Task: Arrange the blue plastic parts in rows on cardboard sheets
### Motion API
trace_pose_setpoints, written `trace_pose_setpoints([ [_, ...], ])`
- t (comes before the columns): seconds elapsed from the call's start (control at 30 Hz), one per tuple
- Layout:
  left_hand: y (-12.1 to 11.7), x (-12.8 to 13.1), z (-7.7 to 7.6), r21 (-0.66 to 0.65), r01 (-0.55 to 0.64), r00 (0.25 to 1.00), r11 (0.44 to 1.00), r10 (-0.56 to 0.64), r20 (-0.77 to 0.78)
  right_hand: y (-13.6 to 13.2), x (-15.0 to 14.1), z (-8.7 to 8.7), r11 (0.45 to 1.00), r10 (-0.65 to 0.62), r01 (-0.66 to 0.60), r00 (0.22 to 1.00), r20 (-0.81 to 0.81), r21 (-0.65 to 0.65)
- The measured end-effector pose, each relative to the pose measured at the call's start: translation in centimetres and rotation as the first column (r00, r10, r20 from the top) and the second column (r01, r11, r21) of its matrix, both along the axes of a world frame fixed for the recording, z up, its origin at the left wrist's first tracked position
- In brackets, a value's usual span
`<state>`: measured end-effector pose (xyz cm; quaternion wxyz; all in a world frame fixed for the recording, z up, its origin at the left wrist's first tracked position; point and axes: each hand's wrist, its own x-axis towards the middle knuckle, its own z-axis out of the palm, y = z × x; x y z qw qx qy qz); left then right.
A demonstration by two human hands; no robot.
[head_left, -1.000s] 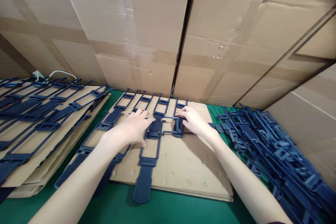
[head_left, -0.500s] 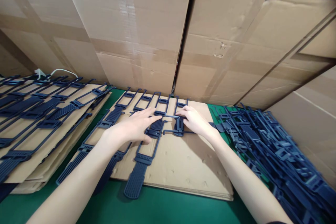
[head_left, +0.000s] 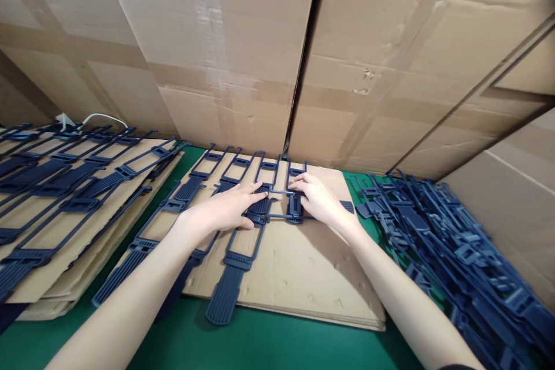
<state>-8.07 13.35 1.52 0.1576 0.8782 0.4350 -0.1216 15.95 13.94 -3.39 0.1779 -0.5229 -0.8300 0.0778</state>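
My left hand point(head_left: 229, 208) lies with fingers spread over dark blue plastic frames, its fingertips touching a ribbed part point(head_left: 260, 205) and its thumb near the bar below. My right hand point(head_left: 318, 196) has its fingers bent round the upper bar of a sideways dark blue plastic frame point(head_left: 295, 208), whose prongs point left. That frame's ribbed end point(head_left: 347, 206) shows past my right wrist, its middle partly covered. Below my left hand, a frame with a long ribbed paddle point(head_left: 226, 295) hangs past the cardboard's front edge.
Similar frames lie in rows on the cardboard sheet point(head_left: 303, 277) and on a cardboard stack point(head_left: 99, 237) at left. A loose heap of frames point(head_left: 442, 243) fills the right side of the green table point(head_left: 277, 338). Large cardboard boxes point(head_left: 225, 58) stand behind.
My left hand has shifted slightly right, its thumb now nearer the bar. My right hand and the sideways frame have moved a little left; more of its ribbed end shows.
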Motion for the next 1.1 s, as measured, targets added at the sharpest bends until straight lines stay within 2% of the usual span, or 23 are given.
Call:
trace_pose_setpoints([
  [0.17, 0.1, 0.0, 0.1, 0.006, -0.008, 1.0, 1.0, 0.008, -0.003, -0.1, -0.4, -0.1, 0.999, -0.015, 0.015, 1.0, -0.006, 0.033],
  [0.47, 0.5, -0.5, -0.9, 0.024, 0.01, 0.999, 1.0, -0.011, 0.052, -0.4, -0.7, -0.4, 0.999, -0.009, 0.01, 1.0, -0.03, 0.041],
  [0.9, 0.3, -0.4, -0.6, 0.022, -0.002, 0.997, 1.0, 0.001, 0.073, -0.5, -0.9, -0.4, 1.0, -0.003, 0.003, 1.0, 0.0, 0.016],
  [1.0, 0.2, -0.4, -0.5, 0.02, -0.007, 0.998, 1.0, 0.006, 0.057, -0.5, -0.7, 0.2, 0.998, -0.029, 0.027, 0.999, 0.038, 0.05],
  [1.1, 0.2, -0.4, -0.4, 0.02, -0.008, 0.999, 1.0, 0.007, 0.046, -0.8, -0.3, 1.8, 0.993, -0.101, 0.096, 0.993, 0.057, 0.074],
])
